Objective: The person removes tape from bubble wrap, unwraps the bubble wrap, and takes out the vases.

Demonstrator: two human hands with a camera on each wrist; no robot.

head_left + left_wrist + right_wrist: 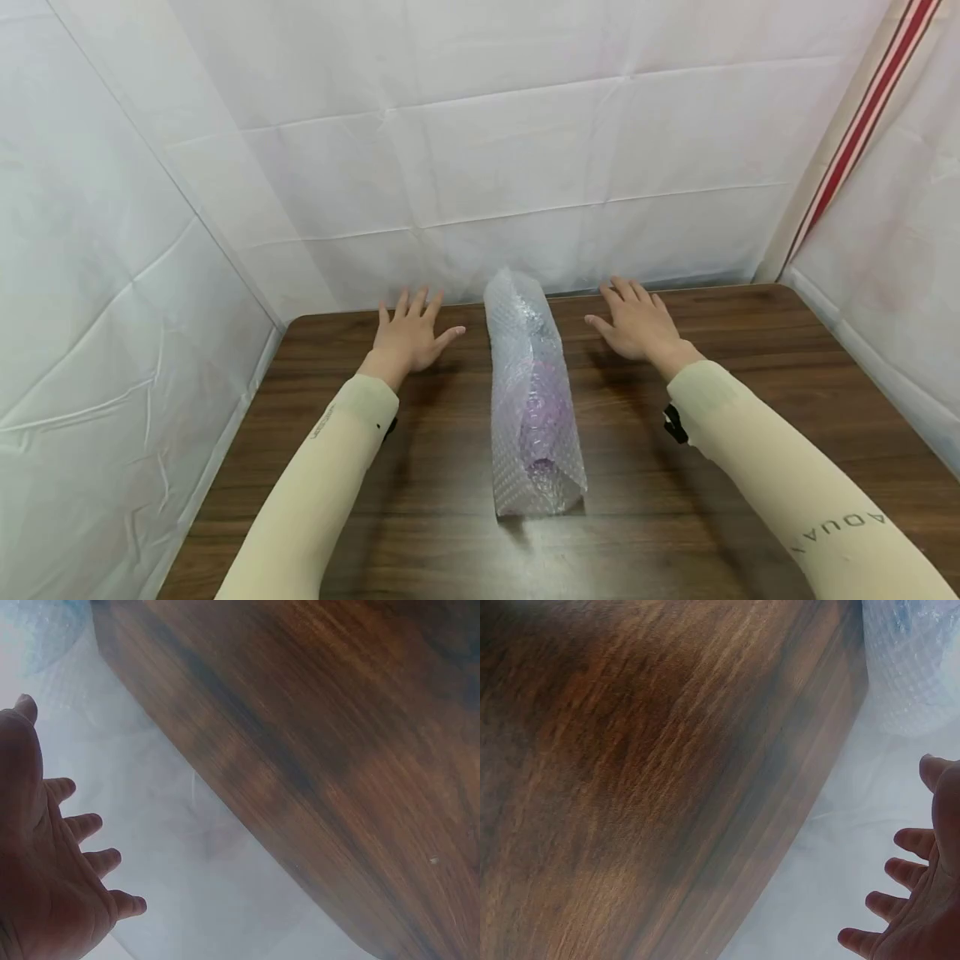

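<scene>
A long roll of bubble wrap lies on the table between the two hands, running from the far edge toward the person. Something purple or pink shows through its nearer half; what it is cannot be made out. To its left, the left hand is held over the table with fingers spread, touching nothing that I can see. The right hand is on the other side, also spread and holding nothing. In both wrist views, the left palm and right palm appear with fingers extended, apart from the wrap.
The dark wooden table has rounded far corners. White sheeting hangs behind it and along both sides, with a red striped band at the right corner. Pale sleeves cover both arms, with a small black object under the right cuff.
</scene>
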